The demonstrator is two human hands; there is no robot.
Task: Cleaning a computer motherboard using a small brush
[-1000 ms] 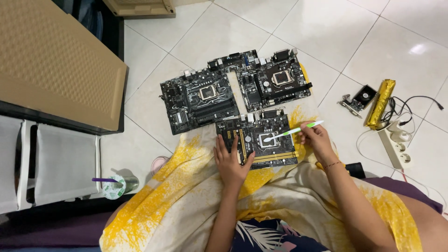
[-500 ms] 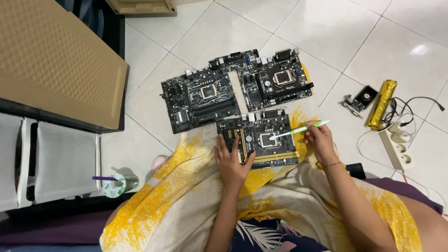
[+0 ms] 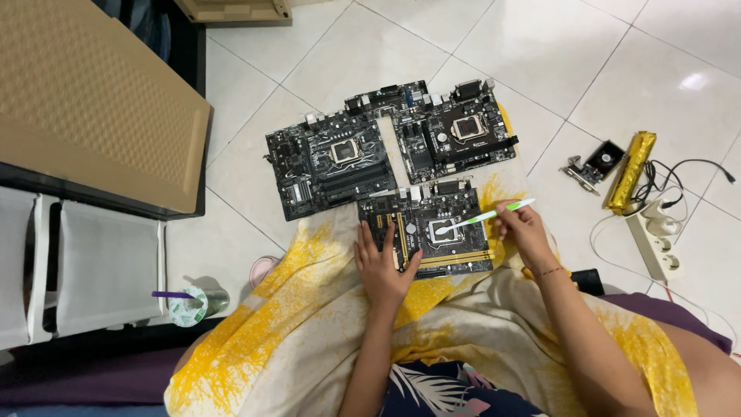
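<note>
Three motherboards (image 3: 427,232), toothbrush (image 3: 485,218), gold packet (image 3: 631,171)

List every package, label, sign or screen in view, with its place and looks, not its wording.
Cardboard box: far left, large, flat-topped, plain brown.
Second box: top edge, brown, mostly cut off.
Gold wrapper: right, beside the power strip, long, shiny.
Cup: lower left, round, white and green print, purple straw.
No signs or screens.
</note>
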